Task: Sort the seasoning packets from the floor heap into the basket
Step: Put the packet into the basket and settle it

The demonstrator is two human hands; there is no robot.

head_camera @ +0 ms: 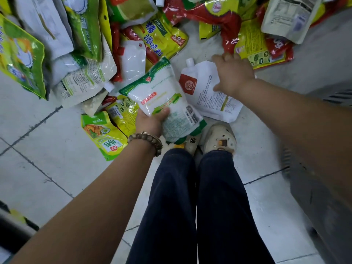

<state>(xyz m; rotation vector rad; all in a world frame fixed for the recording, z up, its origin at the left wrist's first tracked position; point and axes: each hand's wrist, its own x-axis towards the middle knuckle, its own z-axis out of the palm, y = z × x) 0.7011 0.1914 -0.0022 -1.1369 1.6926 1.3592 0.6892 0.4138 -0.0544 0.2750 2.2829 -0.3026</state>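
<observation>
Head view: left hand [150, 121] clamps white green-trimmed plastic pouch [163, 96]; right hand [233, 74], fingers spread, above white red-labelled spouted pouch [206, 96] on floor [57, 168]. Best pinch its edge, not slick face.

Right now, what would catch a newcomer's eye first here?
A bright heap of yellow, green, red and white packets sprawls over the tiled floor at the top. At centre the left hand grips a white green-trimmed packet, while the right hand spreads open above a white spouted pouch beside it.
</observation>
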